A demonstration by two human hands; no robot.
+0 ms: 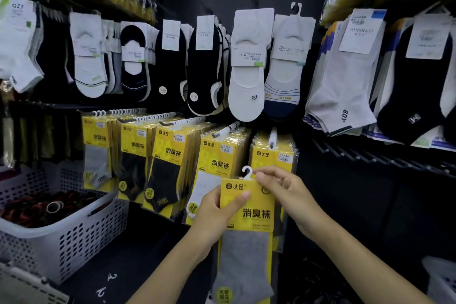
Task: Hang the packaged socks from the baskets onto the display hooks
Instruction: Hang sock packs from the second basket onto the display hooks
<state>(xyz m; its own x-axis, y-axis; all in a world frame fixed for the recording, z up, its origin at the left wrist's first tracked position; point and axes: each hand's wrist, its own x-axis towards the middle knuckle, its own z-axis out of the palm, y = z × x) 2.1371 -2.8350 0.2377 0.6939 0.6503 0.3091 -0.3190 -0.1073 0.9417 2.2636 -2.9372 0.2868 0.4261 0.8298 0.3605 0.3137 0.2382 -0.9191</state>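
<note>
I hold a yellow sock package [248,215] with a grey sock inside, low in the middle of the view. My left hand [217,212] grips its left edge, thumb across the front. My right hand [283,192] pinches its top right corner beside the small white plastic hanger [247,172]. Just behind the package hang rows of the same yellow packages on display hooks; the nearest hook [272,138] stands above my right hand and another hook [225,131] to its left.
A white perforated basket [64,237] with dark red items sits at the lower left. Loose no-show and ankle socks hang across the upper wall. Bare black hooks [370,155] jut out at the right. Another white basket [441,279] shows at the lower right.
</note>
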